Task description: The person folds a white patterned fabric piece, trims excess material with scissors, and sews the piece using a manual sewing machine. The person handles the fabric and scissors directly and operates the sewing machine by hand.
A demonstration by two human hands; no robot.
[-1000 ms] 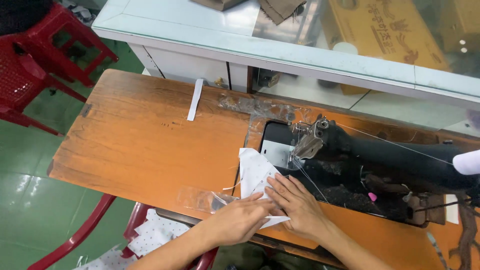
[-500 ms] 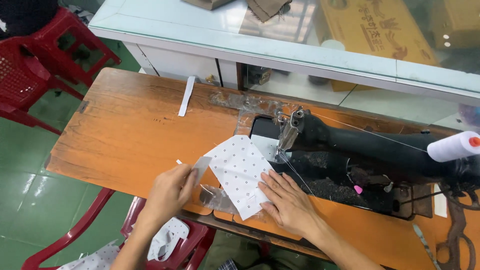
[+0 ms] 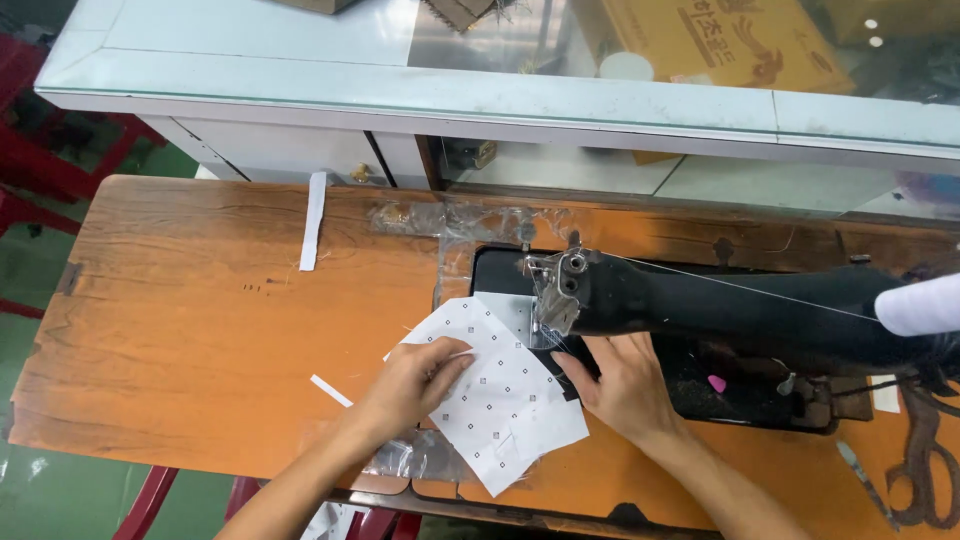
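A white fabric piece (image 3: 492,400) with small dark dots lies flat on the orange wooden table (image 3: 180,340), its far corner under the needle area of a black sewing machine (image 3: 720,305). My left hand (image 3: 410,385) rests on the fabric's left side, fingers pressing it down. My right hand (image 3: 620,385) lies flat at the fabric's right edge, just below the machine's head (image 3: 555,290). A thin thread runs along the machine arm to a white spool (image 3: 920,305) at the right.
A white fabric strip (image 3: 313,220) lies at the table's far left part, and a small white scrap (image 3: 330,390) sits near my left hand. Scissors (image 3: 925,455) lie at the right edge. A glass-topped white counter (image 3: 400,90) stands behind. Red plastic chairs (image 3: 40,160) are at the left.
The fabric has been unfolded, spread flat and slid toward the needle. My left hand moved from the table's front edge onto the fabric. The view shifted closer.
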